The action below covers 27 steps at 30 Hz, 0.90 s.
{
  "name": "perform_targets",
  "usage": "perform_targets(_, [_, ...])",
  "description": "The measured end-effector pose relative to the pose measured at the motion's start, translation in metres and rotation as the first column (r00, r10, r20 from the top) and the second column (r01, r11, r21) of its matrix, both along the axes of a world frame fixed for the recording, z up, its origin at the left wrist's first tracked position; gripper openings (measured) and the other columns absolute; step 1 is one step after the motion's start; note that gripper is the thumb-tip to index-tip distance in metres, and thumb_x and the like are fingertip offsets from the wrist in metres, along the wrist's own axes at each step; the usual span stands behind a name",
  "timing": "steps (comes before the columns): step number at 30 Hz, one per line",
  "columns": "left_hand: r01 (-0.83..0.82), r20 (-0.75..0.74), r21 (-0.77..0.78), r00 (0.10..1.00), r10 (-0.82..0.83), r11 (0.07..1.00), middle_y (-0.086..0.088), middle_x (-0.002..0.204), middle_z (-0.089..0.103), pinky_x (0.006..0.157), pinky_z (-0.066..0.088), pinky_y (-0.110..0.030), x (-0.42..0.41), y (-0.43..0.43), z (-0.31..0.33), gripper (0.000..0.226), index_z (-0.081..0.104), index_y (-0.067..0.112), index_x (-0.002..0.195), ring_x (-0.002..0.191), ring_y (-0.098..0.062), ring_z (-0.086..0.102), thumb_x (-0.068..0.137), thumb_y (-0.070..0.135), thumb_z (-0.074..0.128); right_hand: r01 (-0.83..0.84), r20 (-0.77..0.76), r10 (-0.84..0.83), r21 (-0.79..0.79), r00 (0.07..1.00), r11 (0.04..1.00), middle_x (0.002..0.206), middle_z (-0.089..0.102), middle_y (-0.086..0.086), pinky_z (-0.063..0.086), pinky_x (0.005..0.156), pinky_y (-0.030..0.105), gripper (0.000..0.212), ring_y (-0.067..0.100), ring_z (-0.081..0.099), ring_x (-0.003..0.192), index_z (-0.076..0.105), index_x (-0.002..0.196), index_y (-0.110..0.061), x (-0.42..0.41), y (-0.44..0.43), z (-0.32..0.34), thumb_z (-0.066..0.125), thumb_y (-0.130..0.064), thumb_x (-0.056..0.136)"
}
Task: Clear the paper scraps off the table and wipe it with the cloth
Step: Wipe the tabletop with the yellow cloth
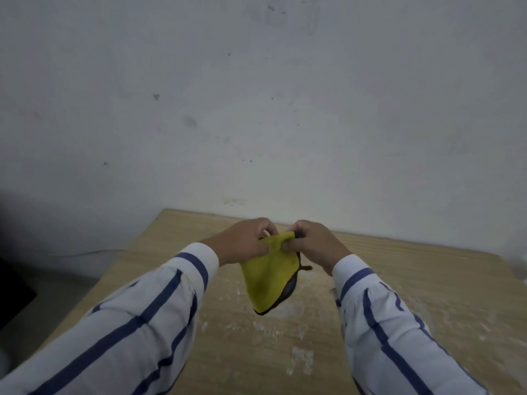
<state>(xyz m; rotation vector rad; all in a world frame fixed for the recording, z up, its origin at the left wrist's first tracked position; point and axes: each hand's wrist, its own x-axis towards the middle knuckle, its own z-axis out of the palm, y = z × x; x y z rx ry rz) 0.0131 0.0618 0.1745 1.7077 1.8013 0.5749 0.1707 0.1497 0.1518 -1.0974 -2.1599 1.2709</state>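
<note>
A yellow cloth (266, 276) with a dark edge and a grey underside hangs in the air above the wooden table (399, 280). My left hand (245, 242) pinches its top edge from the left. My right hand (313, 242) pinches the same edge from the right, close beside the left. The cloth's lower corner droops toward the tabletop. Pale scuffed patches (302, 359) mark the wood below the cloth; whether they are paper scraps or stains I cannot tell.
A scuffed white wall (256, 109) rises right behind the table's far edge. The table's left edge drops to a grey floor (57, 295) with a dark object at the far left. Striped sleeves cover both forearms.
</note>
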Motion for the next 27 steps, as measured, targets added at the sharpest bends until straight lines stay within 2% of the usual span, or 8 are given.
perform_targets(5, [-0.034, -0.146, -0.133, 0.989, 0.014, 0.991, -0.003, 0.081, 0.059, 0.059, 0.044, -0.026, -0.060, -0.013, -0.004, 0.015, 0.056, 0.011, 0.093, 0.066, -0.017, 0.055, 0.087, 0.024, 0.059, 0.000, -0.138, -0.015, -0.108, 0.990, 0.994, 0.075, 0.061, 0.005, 0.044, 0.064, 0.033, 0.009, 0.020, 0.055, 0.070, 0.062, 0.078, -0.012, -0.027, 0.003, 0.002, 0.069, -0.017, 0.079])
perform_targets(8, [-0.178, 0.115, -0.085, 0.976, 0.187, 0.980, 0.000, 0.074, 0.060, 0.055, 0.045, -0.025, -0.104, -0.018, -0.015, 0.009, 0.060, 0.015, 0.093, 0.056, -0.013, 0.055, 0.087, 0.022, 0.062, -0.057, -0.154, 0.035, -0.141, 0.987, 0.988, 0.072, 0.055, 0.005, 0.039, 0.054, 0.021, 0.015, 0.015, 0.049, 0.062, 0.061, 0.084, -0.003, -0.055, 0.002, -0.002, 0.068, -0.016, 0.081])
perform_targets(12, [-0.294, 0.478, -0.173, 0.810, 0.341, 0.940, -0.006, 0.078, 0.063, 0.064, 0.055, -0.033, -0.160, -0.016, -0.034, 0.008, 0.058, 0.011, 0.094, 0.065, -0.017, 0.064, 0.088, 0.010, 0.061, -0.041, -0.115, 0.019, -0.192, 0.993, 0.981, 0.061, 0.049, 0.000, 0.033, 0.044, 0.020, 0.015, 0.012, 0.042, 0.047, 0.060, 0.079, -0.009, -0.111, 0.004, -0.021, 0.067, -0.021, 0.083])
perform_targets(16, [-0.323, 0.578, -0.293, 0.690, 0.436, 0.900, -0.010, 0.092, 0.063, 0.074, 0.055, -0.037, -0.220, -0.004, -0.054, 0.005, 0.054, 0.012, 0.097, 0.078, -0.023, 0.066, 0.092, 0.010, 0.055, -0.019, -0.048, 0.002, -0.361, 0.999, 0.933, 0.072, 0.057, 0.003, 0.040, 0.043, 0.024, 0.012, 0.015, 0.057, 0.046, 0.055, 0.085, -0.012, -0.182, 0.011, -0.043, 0.062, -0.022, 0.088])
perform_targets(19, [-0.352, 0.584, -0.327, 0.654, 0.480, 0.877, -0.004, 0.106, 0.060, 0.088, 0.052, -0.036, -0.264, 0.015, -0.072, 0.016, 0.054, 0.020, 0.100, 0.091, -0.021, 0.064, 0.093, 0.034, 0.055, 0.015, -0.021, -0.027, -0.450, 0.999, 0.893, 0.085, 0.061, 0.005, 0.049, 0.050, 0.028, 0.011, 0.020, 0.065, 0.061, 0.052, 0.084, -0.015, -0.235, 0.022, -0.058, 0.058, -0.022, 0.091])
perform_targets(22, [-0.448, 0.550, -0.311, 0.635, 0.543, 0.838, -0.004, 0.107, 0.060, 0.091, 0.051, -0.037, -0.303, 0.044, -0.082, 0.046, 0.058, 0.015, 0.108, 0.093, -0.020, 0.062, 0.090, 0.056, 0.047, 0.094, 0.020, -0.092, -0.320, 0.996, 0.943, 0.082, 0.059, 0.008, 0.050, 0.064, 0.037, 0.014, 0.024, 0.062, 0.074, 0.051, 0.080, -0.016, -0.284, 0.039, -0.071, 0.060, -0.024, 0.088])
perform_targets(25, [-0.546, 0.511, -0.184, 0.657, 0.554, 0.817, -0.009, 0.096, 0.063, 0.091, 0.051, -0.042, -0.335, 0.072, -0.084, 0.040, 0.064, 0.013, 0.091, 0.092, -0.027, 0.062, 0.093, 0.047, 0.044, 0.152, 0.001, -0.154, -0.166, 0.988, 0.974, 0.078, 0.057, 0.004, 0.046, 0.068, 0.040, 0.012, 0.024, 0.055, 0.074, 0.054, 0.077, -0.018, -0.325, 0.057, -0.073, 0.063, -0.025, 0.082])
perform_targets(27, [-0.579, 0.473, -0.080, 0.695, 0.542, 0.812, -0.006, 0.091, 0.062, 0.085, 0.051, -0.039, -0.350, 0.085, -0.091, 0.026, 0.063, 0.013, 0.091, 0.089, -0.026, 0.059, 0.091, 0.036, 0.051, 0.160, -0.020, -0.164, -0.120, 0.986, 0.980, 0.095, 0.063, 0.003, 0.047, 0.079, 0.038, 0.008, 0.023, 0.058, 0.087, 0.059, 0.085, -0.018, -0.346, 0.064, -0.077, 0.064, -0.022, 0.082])
